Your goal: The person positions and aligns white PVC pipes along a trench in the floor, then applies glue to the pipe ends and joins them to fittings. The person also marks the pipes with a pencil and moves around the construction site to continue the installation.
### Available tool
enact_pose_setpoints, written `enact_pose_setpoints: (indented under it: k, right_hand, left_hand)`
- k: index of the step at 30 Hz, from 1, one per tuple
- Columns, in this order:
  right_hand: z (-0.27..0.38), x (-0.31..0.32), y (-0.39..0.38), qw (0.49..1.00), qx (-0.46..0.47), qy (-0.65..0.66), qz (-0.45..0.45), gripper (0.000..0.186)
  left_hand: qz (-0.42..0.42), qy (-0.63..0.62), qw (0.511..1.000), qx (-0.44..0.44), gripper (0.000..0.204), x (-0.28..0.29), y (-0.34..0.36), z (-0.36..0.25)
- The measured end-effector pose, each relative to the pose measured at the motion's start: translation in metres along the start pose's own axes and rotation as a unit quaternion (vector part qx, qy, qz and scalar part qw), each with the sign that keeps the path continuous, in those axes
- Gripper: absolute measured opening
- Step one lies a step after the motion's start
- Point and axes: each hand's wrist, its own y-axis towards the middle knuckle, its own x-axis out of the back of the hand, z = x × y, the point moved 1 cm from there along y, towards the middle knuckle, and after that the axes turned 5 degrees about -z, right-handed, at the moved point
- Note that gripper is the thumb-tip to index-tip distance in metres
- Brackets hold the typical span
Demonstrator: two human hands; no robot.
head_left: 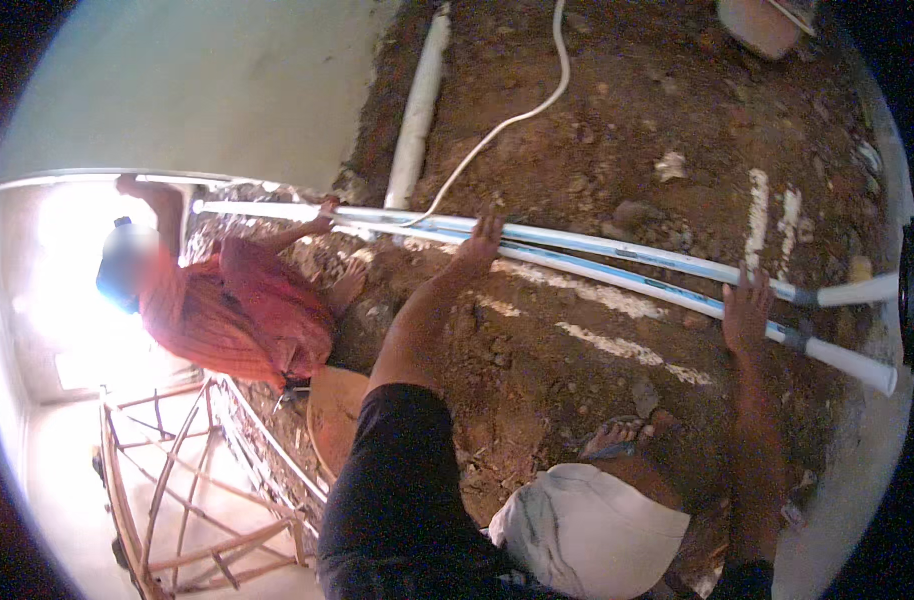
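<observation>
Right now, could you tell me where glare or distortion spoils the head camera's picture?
Head view: glare washes out the far left behind the co-worker; the fisheye bends the white pipes under the left hand and right hand; the corners go black.

Both arms reach forward, left hand [480, 243] and right hand [745, 312] fingers spread.

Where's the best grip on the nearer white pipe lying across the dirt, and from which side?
Probably mid-span on the bare shaft of the nearer white pipe, coming from above and wrapping it crosswise. It lies long and nearly level on the soil, close beside a second pipe, so a side approach looks blocked. The left hand and right hand already rest spread apart, which should limit sag.
</observation>
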Motion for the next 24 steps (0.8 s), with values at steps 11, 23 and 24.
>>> enact_pose_setpoints:
  k: [11,23,24]
  right_hand:
    - [-0.022,-0.024,-0.008,0.999,-0.001,-0.030,-0.025,0.054]
    - [-0.021,-0.012,-0.006,0.999,-0.009,-0.038,0.031,0.057]
    - [-0.019,-0.013,-0.005,1.000,0.006,-0.026,0.010,0.057]
  left_hand:
    - [-0.039,-0.158,0.982,0.093,0.090,0.030,0.014,-0.008]
    - [0.006,-0.239,0.963,0.122,0.093,0.032,0.022,-0.011]
    - [0.021,-0.249,0.959,0.134,0.094,0.030,0.017,-0.010]
